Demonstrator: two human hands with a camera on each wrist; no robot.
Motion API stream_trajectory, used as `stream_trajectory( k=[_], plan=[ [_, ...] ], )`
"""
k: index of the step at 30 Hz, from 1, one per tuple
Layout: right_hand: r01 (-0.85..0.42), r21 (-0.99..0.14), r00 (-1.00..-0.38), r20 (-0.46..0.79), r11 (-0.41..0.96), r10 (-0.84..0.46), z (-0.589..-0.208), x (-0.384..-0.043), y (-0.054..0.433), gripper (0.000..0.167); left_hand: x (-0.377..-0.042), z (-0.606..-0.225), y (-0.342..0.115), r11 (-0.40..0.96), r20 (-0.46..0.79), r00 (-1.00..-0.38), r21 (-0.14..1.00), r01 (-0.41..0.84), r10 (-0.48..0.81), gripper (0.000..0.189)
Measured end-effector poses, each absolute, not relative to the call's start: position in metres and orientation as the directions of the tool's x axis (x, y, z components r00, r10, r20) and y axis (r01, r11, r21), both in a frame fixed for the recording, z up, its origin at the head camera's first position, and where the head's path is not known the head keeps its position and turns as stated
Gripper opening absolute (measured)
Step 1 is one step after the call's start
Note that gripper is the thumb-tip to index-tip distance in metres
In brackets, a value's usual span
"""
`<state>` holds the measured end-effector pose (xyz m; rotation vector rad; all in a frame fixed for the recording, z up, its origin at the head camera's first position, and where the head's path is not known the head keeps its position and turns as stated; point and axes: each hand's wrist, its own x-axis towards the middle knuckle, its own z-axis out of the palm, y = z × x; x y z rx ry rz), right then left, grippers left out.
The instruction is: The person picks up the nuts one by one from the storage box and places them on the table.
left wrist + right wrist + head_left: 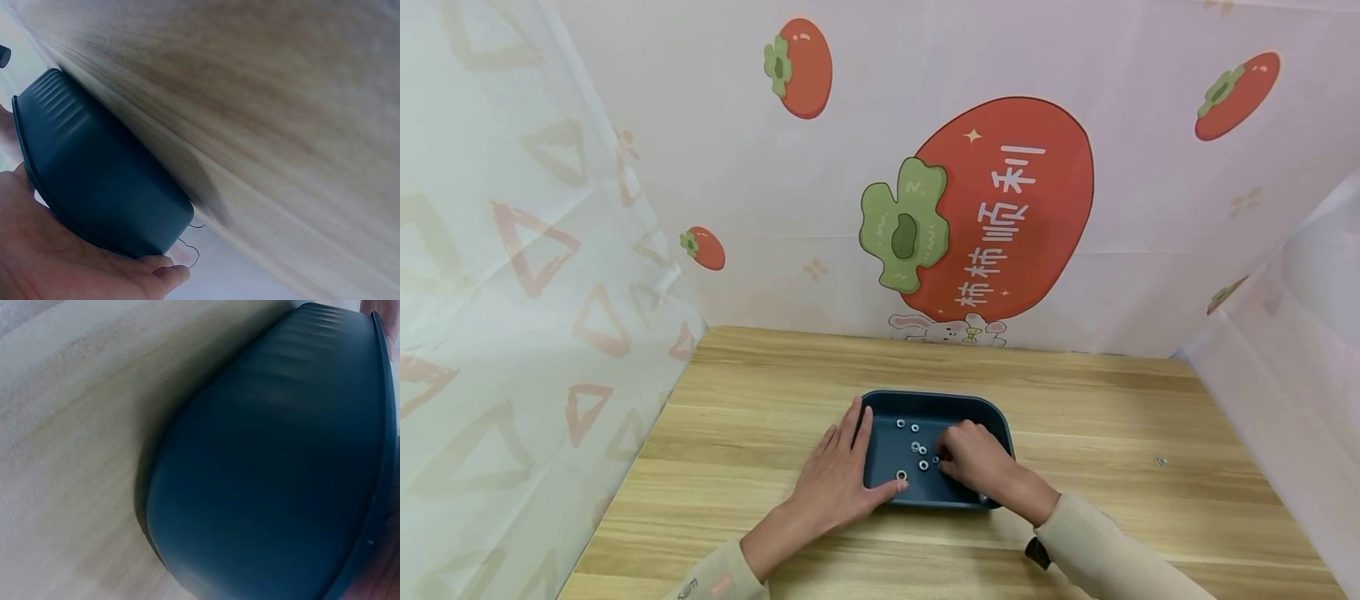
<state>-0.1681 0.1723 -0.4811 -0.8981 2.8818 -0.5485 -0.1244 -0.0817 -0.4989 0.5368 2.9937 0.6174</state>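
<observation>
A dark blue tray [891, 497] stands on the wooden table with several small metal nuts [923, 465] scattered on its bottom. My left hand [833, 487] rests against the tray's left end, fingers straight along the side and thumb reaching over the front rim by a larger nut [901, 475]. In the left wrist view, the left hand [69, 262] lies along the tray's outer wall [112, 175]. My right hand [973, 454] reaches inside the tray's right half, fingers bent down beside a small nut [936, 459]. Its fingertips are mostly hidden, so I cannot tell whether they pinch anything.
Some tiny metal pieces [1161, 462] lie on the table [1097, 417] far to the right of the tray. A patterned cloth [775, 275] hangs behind the table, with more cloth at both sides. A black object [1037, 552] shows beneath the right sleeve [1105, 542].
</observation>
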Motion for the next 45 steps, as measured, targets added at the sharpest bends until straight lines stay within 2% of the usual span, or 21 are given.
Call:
stream_trajectory(
  k=[35, 45],
  plan=[
    [-0.511, -0.355, -0.845, 0.040, 0.783, -0.533, -0.4902, -0.1681, 0.1657, 0.024, -0.1226, -0.4972, -0.0818, 0.855, 0.031, -0.939, 0.404, 0.324, 0.342, 0.116],
    [-0.521, -0.409, -0.846, 0.134, 0.749, -0.515, -0.4844, -0.1656, 0.1686, 0.016, -0.1220, -0.4969, -0.0819, 0.855, 0.045, -0.939, 0.400, 0.330, 0.341, 0.115]
  ],
)
